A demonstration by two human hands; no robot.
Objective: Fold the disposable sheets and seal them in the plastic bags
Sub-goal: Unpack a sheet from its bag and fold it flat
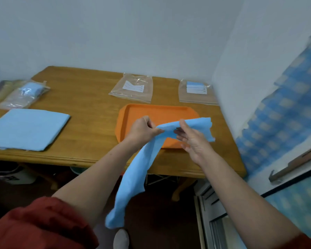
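Wooden table [90, 97]: varnished, with a moulded edge. Its left end is cut off by the frame, and it carries the orange tray [156, 112], the landmark used below.

Blue disposable sheet [136, 177]: soft, matte, non-woven fabric gathered into a loose, crumpled band. It is held in the air above the near edge of the tray. Its long axis runs diagonally. The upper end points right, past the tray's near right corner, and the lower end hangs down and left, below the table edge towards the person. The folds hide how many layers it has.

Stack of folded blue sheets [27, 128]: flat and roughly square, lying well to the left of the tray. Its left side is out of frame.

Orange tray: smooth plastic, rectangular, with clipped corners and a raised rim. Its near part is hidden by the hands and the sheet.

Filled plastic bag [23, 94]: clear and crinkled, holding a blue bundle. It lies far to the left of the tray, beyond the stack.

Clear plastic bag [133, 88]: flat, with a white label panel, just behind the tray. A second clear bag [196, 94] lies behind the tray's far right corner. The print on its label is too small to read.

Left hand [142, 129]: fingers curled, pinching the sheet at the middle of the band.

Right hand [192, 139]: thumb on top and spread fingers beneath, nipping the sheet between them. Motion blur softens the fingertips.

Red sleeve [39, 225]: pushed up on the left arm.
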